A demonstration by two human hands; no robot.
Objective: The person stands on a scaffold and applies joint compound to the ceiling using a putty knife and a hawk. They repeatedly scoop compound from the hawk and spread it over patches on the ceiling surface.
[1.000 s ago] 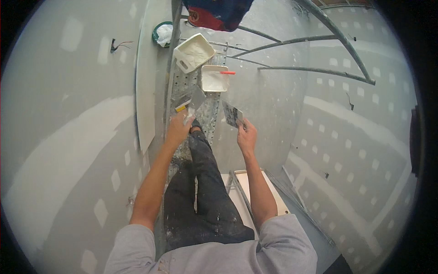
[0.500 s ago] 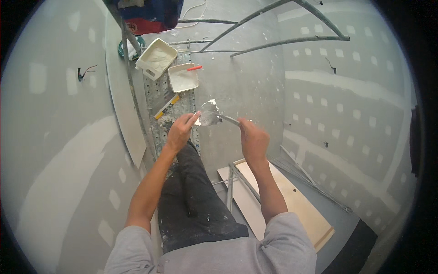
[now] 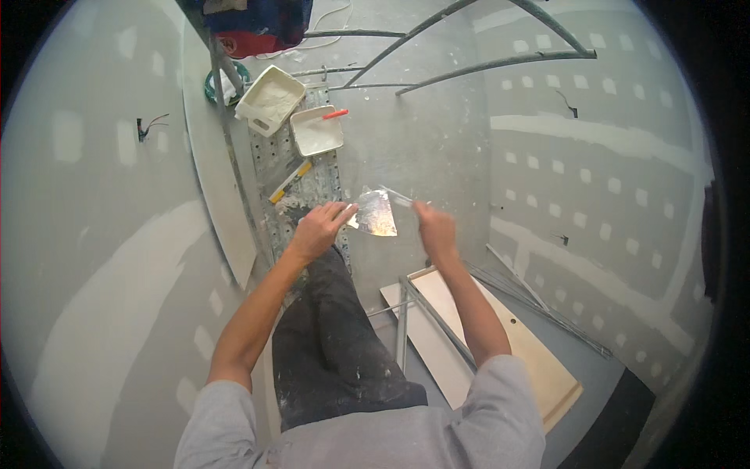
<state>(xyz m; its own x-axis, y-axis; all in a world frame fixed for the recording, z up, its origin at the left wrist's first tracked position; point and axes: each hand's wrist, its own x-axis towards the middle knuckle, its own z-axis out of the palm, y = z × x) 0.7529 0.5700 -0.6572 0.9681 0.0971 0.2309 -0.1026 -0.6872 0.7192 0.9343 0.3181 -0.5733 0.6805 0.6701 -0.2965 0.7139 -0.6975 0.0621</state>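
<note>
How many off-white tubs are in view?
2: the left tub, and the right tub, slightly nearer, with an orange handle across its rim. Both are on the perforated plank; I see no others.

Right grip [image 3: 436,232] blurred, blue-red cloth [image 3: 262,27] cut by top edge

The perforated plank [image 3: 325,181] bears two trays [image 3: 248,113] [image 3: 319,152]; a yellow-edged tool [image 3: 291,182] lies nearer.

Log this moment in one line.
Left hand: flared putty knife | Right hand: scraper, edge-on | Beyond: two off-white tubs on perforated platform
</note>
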